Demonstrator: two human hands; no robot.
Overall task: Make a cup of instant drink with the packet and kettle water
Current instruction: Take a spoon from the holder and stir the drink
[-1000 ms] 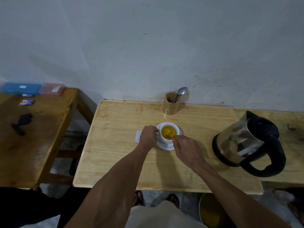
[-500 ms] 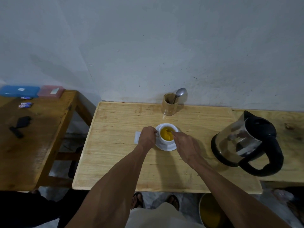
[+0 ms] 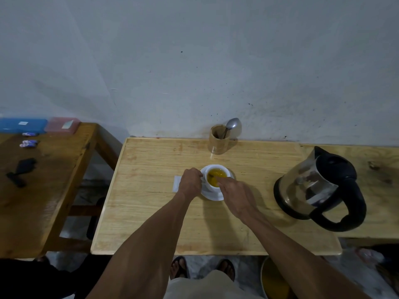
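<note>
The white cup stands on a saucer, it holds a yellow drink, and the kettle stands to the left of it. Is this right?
Not quite. The head view shows the kettle standing to the right of the cup, not the left. The rest holds: the cup stands on a saucer and holds a yellow drink.

counter [image 3: 151, 212]: pale wood, against wall | on it: saucer [image 3: 212, 195] mid, white packet [image 3: 176, 184] just left of saucer, wooden holder [image 3: 218, 143] at back edge, kettle [image 3: 319, 188] right | second counter [image 3: 43, 190] left, darker: blue box [image 3: 21, 125], pink box [image 3: 61, 125], small packets [image 3: 29, 143], black item [image 3: 21, 171]
</note>
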